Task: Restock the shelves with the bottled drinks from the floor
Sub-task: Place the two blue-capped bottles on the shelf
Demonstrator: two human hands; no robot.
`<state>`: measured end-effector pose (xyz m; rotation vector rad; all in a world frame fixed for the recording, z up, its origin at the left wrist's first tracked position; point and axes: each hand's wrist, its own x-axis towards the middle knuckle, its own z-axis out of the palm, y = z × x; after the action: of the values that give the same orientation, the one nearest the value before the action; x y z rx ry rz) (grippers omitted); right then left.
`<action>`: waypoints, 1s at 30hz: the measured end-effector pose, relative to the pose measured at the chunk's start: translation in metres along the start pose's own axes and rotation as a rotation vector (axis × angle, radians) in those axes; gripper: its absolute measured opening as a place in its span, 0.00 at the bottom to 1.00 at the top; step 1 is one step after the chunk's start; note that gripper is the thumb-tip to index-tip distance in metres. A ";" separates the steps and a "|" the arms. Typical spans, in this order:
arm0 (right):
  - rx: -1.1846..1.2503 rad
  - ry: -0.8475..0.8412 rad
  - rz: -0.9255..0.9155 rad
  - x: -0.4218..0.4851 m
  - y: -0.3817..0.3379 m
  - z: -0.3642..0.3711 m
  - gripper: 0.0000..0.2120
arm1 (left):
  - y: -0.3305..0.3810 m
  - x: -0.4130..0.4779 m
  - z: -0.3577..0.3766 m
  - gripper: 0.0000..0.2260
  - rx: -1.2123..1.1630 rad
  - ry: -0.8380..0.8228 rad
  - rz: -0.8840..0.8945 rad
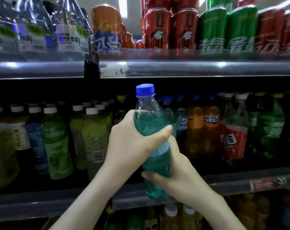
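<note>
Grey metal shelves [174, 68] span the view. Nearest, the left grip [131, 140] curls round a clear, blue-capped bottle [150, 120] of teal drink, nearly upright before the middle shelf [41, 201]; the right grip [179, 173] clasps it lower. Behind stand plastic soda bottles [202, 130], glossy cans [157, 29] above.

I can read 芬达 on the orange bottles [211, 130] on the shelf [232, 180]. Above, a water bottle [69, 27] label says 水饮品. Print on the cans [240, 30] is too blurred.

1 head view, close, facing the shelves [174, 68].
</note>
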<state>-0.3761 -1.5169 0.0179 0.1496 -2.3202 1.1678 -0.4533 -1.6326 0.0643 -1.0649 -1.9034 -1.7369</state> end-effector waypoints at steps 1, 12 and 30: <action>0.017 0.045 0.043 -0.003 0.002 0.001 0.36 | 0.004 -0.001 0.004 0.20 -0.014 -0.029 0.019; -0.050 0.651 0.167 0.003 0.053 -0.033 0.34 | -0.071 -0.007 0.025 0.33 0.388 0.116 0.080; -0.260 0.479 0.378 0.041 0.100 -0.026 0.44 | -0.112 -0.004 0.038 0.46 0.543 -0.163 -0.106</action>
<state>-0.4332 -1.4293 -0.0199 -0.6192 -2.0816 0.9234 -0.5225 -1.5934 -0.0227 -0.9238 -2.3754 -1.0913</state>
